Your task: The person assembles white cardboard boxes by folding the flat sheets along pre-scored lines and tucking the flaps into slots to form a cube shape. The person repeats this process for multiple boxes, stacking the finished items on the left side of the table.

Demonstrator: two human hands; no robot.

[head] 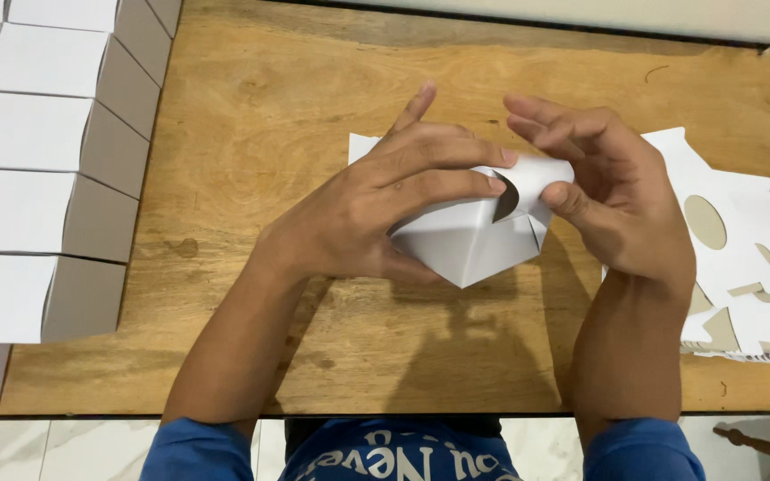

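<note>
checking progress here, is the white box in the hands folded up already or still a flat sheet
Folded up, not yet closed. The white box shows angled walls, and the left hand and right hand press its curved top flap.

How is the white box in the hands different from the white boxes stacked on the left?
The box in the hands is unfinished, its top flaps open, while the stacked boxes are closed. The left hand and right hand hold the first above the wooden table; the stacked ones sit untouched in a row. It is tilted; they lie flat. Both are plain white card.
</note>
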